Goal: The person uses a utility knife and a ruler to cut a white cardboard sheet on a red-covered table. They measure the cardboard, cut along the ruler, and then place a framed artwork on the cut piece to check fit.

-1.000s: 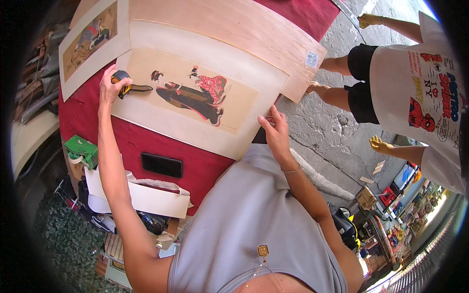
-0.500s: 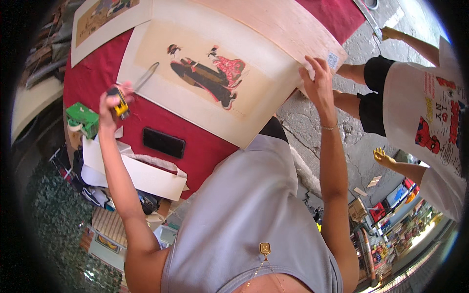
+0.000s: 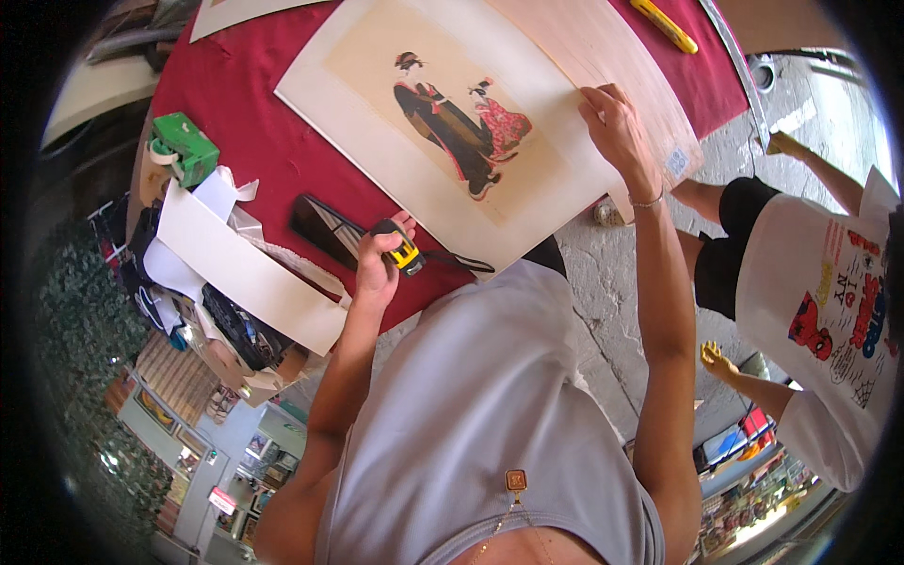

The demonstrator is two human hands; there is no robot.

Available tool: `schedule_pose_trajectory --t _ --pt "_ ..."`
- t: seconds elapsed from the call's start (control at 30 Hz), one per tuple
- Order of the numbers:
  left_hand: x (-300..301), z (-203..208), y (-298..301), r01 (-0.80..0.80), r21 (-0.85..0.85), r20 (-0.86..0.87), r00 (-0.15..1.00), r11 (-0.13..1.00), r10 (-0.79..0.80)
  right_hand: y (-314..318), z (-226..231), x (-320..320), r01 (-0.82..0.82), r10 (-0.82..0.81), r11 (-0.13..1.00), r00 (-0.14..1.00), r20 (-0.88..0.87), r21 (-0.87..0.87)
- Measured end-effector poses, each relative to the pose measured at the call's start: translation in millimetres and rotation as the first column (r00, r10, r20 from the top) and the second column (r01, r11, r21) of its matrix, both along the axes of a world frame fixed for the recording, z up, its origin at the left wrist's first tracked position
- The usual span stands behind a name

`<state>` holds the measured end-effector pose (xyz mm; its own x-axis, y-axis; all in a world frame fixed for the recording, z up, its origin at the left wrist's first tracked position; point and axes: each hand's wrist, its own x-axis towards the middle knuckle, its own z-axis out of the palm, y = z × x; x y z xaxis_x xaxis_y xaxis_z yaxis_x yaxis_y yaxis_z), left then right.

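A figure print on a cream mount (image 3: 367,113) lies tilted on the red cloth, showing a dark-robed figure and a smaller one in red pattern. My right hand (image 3: 623,137) is closed at the mount's right edge, fingers curled over it. In my left hand (image 3: 375,268) is a yellow and black tape measure (image 3: 409,254), held by the mount's near edge. Its dark strap or blade (image 3: 466,262) reaches toward the near corner; which of these it is, I cannot tell. A black phone (image 3: 320,226) lies just left of that hand.
A pale wooden board (image 3: 650,104) lies beyond the mount, with a yellow utility knife (image 3: 670,28) and a metal ruler (image 3: 744,71) farther off. At left are a green tape dispenser box (image 3: 188,146) and white card strips (image 3: 245,268). A person (image 3: 800,273) stands at right.
My left hand has come right and nearer with the tape measure, from beside the mount's left edge to its near edge. My right hand stays at the right edge. The view has shifted.
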<state>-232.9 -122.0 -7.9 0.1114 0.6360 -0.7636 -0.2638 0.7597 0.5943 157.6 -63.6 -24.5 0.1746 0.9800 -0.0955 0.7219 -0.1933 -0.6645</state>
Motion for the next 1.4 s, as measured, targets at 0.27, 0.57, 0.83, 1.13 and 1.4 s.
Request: schedule_pose_trajectory --t 0.27,0.57,0.83,1.13,1.4 --pt "13.4 9.7 -2.2 0.059 0.03 -0.099 0.994 0.998 -0.056 3.8 -12.3 1.9 0.03 -0.031 0.999 0.999 -0.042 -0.034" --pt "-22.0 11.6 91.7 0.125 0.277 -0.337 0.941 0.953 -0.025 41.2 -23.9 8.2 0.001 -0.001 1.0 1.0 -0.002 0.018" --pt "-55.7 3.0 222.5 0.162 0.311 -0.392 0.92 0.936 -0.029 194.3 -30.7 -33.1 -0.16 0.157 0.98 0.987 0.032 0.119" --pt "-54.6 6.9 224.3 0.123 0.317 -0.358 0.934 0.94 -0.001 287.1 -52.4 -92.5 -0.209 0.206 0.977 0.977 0.05 0.052" --pt "-60.6 10.4 221.3 0.152 0.332 -0.36 0.933 0.931 -0.023 292.6 -39.7 -98.9 -0.141 0.144 0.988 0.988 0.052 -0.055"
